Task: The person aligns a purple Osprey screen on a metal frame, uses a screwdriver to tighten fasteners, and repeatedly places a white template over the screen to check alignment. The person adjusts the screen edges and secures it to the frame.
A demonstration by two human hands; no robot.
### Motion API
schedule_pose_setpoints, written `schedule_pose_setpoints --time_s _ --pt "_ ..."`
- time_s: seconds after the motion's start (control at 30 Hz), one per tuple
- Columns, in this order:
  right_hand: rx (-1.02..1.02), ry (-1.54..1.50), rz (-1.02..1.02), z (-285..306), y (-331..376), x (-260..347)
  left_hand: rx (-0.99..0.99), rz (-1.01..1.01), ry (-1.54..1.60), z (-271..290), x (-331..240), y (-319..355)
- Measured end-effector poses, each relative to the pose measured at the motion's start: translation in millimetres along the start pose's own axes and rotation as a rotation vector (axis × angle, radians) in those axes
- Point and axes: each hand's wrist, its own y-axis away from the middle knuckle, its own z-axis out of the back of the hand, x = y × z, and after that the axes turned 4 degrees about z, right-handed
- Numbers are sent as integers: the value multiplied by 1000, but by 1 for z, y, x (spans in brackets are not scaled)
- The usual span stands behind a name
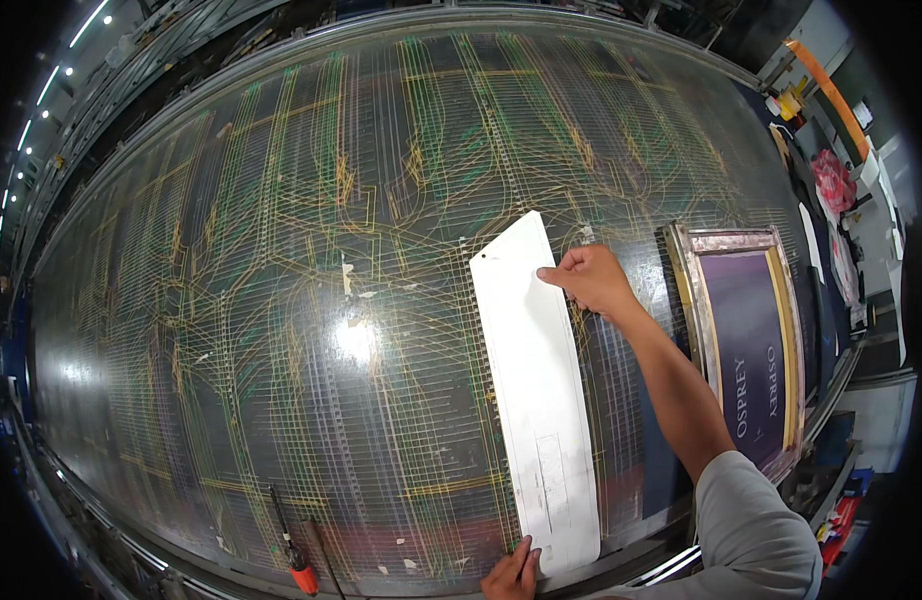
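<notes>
White panel (pixel 536 390): lying lengthwise on the black table (pixel 311 430), right of its middle, slant-cut at the far end, with a small dark hole near the far left corner and faint outlines toward the near end.
Right hand (pixel 593 282): at the panel's right edge near the far end, thumb and forefinger drawn nearly together, thumb tip over the panel; pinching or only pressing, cannot tell.
Left hand (pixel 511 573): at the panel's near left corner, fingers bent, thumb along the edge, partly cut off from view; gripping or only steadying, cannot tell.
Tabletop: dark and glossy, ruled across with close pale lines, overlaid with green and yellow lines and curves; bright glare left of the panel; whitish scuffed patches nearby.
Near edge: orange-handled tool (pixel 303 578) beside a thin dark rod (pixel 326 555).
Right side: metal-framed screen (pixel 746 320) with a deep purple field and pale lettering; farther out, pink crumpled material (pixel 833 182) and an orange strip (pixel 831 95).
Room, upper left: strip lights (pixel 88 22) above cluttered metal racks (pixel 131 85).
</notes>
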Motion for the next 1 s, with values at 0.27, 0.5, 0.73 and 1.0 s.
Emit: schedule_pose_setpoints --time_s 0.27,0.5,0.73,1.0 --pt "0 -60 -6 0 -2 -2 133 110 -65 2 12 8" --pt "-5 -18 -2 -1 -2 -3 -27 -22 28 -2 2 2" --pt "-13 -42 -12 -5 -4 -1 61 64 -107 2 0 4" --pt "-37 63 35 -1 -10 -10 -15 -101 -24 7 -14 -14"
